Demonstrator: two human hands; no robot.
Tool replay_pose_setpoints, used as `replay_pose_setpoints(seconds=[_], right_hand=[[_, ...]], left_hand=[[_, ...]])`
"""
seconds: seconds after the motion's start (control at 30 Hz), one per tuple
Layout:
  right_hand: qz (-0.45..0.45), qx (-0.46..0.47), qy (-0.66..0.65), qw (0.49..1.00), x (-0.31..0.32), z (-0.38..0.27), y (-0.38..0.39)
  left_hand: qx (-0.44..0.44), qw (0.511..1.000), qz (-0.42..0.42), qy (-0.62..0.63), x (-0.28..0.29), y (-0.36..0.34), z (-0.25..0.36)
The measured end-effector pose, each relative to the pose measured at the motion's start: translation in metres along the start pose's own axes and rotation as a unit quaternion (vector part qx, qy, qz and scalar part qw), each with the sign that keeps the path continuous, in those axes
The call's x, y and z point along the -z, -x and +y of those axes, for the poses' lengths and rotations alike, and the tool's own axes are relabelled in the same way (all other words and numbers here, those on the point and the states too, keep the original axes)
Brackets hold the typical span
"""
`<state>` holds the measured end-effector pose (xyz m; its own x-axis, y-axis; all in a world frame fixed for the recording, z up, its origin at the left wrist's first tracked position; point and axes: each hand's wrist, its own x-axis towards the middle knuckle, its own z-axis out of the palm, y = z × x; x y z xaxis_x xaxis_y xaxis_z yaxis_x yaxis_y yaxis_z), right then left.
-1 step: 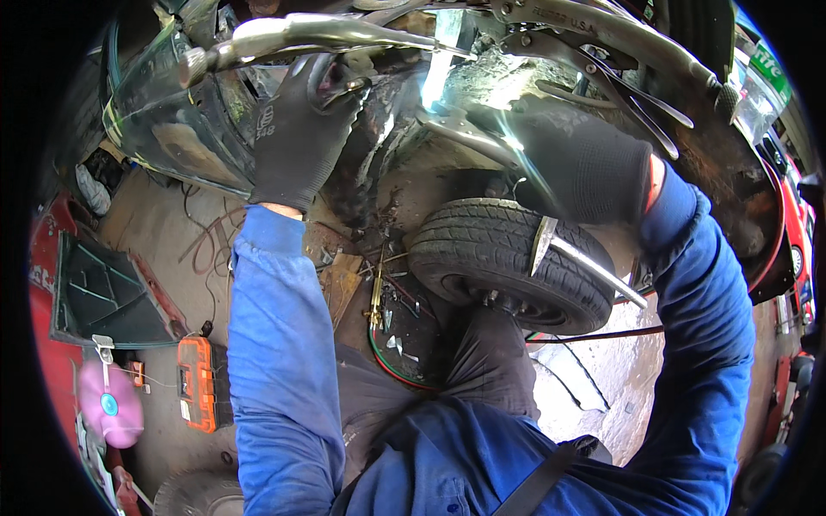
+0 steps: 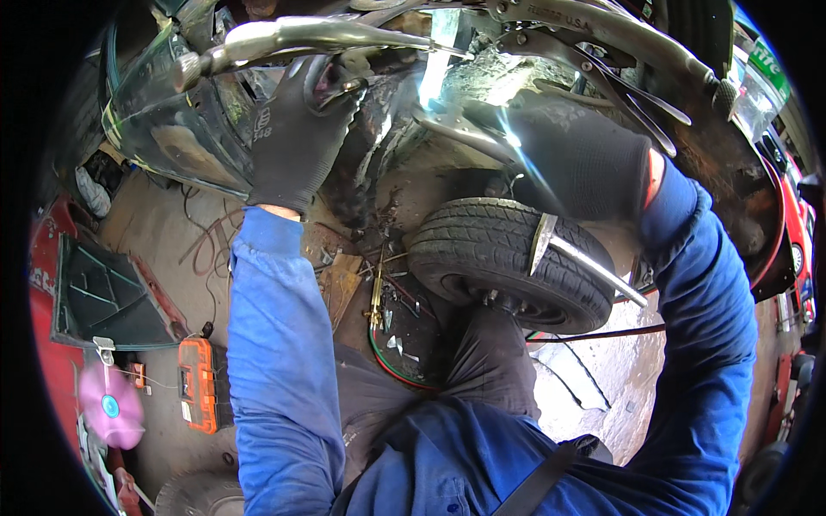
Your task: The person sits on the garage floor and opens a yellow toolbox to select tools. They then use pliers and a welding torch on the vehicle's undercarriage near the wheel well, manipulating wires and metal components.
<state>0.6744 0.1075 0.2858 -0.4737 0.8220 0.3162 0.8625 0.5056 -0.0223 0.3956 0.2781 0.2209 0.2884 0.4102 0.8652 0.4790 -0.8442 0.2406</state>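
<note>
My right hand (image 2: 575, 155), in a black glove, is closed round silvery locking pliers (image 2: 460, 138), whose jaw end reaches left toward a bright, glaring metal strip (image 2: 439, 64). My left hand (image 2: 297, 142), also gloved in black, is raised against the dark, scraped car metalwork. Its fingers curl round something I cannot make out, near a small shiny rounded end (image 2: 354, 85). Above it, a second pair of locking pliers (image 2: 301, 33) lies across the top with its jaws at the strip. More large locking pliers (image 2: 602, 39) hang at the upper right, handles slanting down.
A wheel with a tyre (image 2: 499, 249) lies before my knees, a hammer (image 2: 585, 258) resting on it. A brass torch (image 2: 377, 297) with red and green hoses lies among scraps. At left are an orange toolbox (image 2: 200, 383), a pink fan (image 2: 110, 404) and a dark panel (image 2: 103, 292).
</note>
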Motion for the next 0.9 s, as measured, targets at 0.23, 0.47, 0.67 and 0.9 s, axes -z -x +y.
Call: replay_pose_setpoints(seconds=[0.23, 0.47, 0.67, 0.9], right_hand=[[-0.053, -0.003, 0.074, 0.996, 0.005, 0.016, -0.026], [-0.038, 0.000, 0.099, 0.994, -0.011, 0.034, -0.031], [-0.047, -0.011, 0.110, 0.993, -0.015, 0.045, -0.027], [-0.046, 0.013, 0.099, 0.994, -0.019, 0.050, -0.028]], left_hand=[[0.019, 1.000, -0.006, -0.005, 0.000, -0.003, -0.001], [0.015, 0.999, -0.024, -0.015, 0.001, -0.005, 0.000], [0.035, 0.998, -0.042, 0.014, 0.002, -0.007, 0.002], [0.056, 0.997, -0.052, 0.012, 0.004, -0.010, 0.010]])
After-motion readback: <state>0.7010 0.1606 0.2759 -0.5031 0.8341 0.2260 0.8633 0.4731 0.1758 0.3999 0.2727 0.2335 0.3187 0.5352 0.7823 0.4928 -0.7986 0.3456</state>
